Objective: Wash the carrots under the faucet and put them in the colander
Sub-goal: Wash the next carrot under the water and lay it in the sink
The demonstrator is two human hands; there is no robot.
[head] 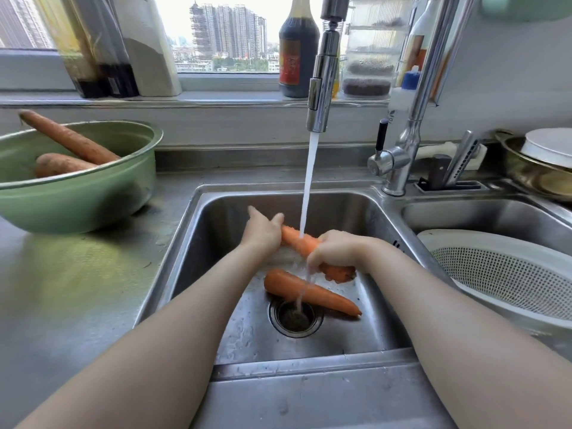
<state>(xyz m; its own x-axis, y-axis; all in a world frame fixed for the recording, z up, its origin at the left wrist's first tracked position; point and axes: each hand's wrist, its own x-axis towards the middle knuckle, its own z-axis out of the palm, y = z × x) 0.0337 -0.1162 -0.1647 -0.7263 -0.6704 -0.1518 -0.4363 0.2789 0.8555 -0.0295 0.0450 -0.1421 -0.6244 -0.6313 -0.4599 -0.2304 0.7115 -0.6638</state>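
Water streams from the faucet (pixel 322 88) onto an orange carrot (pixel 298 243) held over the steel sink (pixel 216 230). My left hand (pixel 263 230) holds the carrot's thin end, thumb and a finger sticking out. My right hand (pixel 337 249) grips its thick end with curled fingers. A second carrot (pixel 309 294) lies on the sink floor beside the drain (pixel 295 317). Two unwashed carrots (pixel 68 140) rest in a green bowl (pixel 77 199) on the left counter. The white colander (pixel 507 274) sits in the right basin with nothing in it.
Bottles and jars line the windowsill behind the faucet, a dark sauce bottle (pixel 298 48) among them. A knife block (pixel 445 178) stands behind the sink divider. A metal pot with a plate (pixel 544 162) is at the far right. Steel counter (pixel 77 289) spreads to the left.
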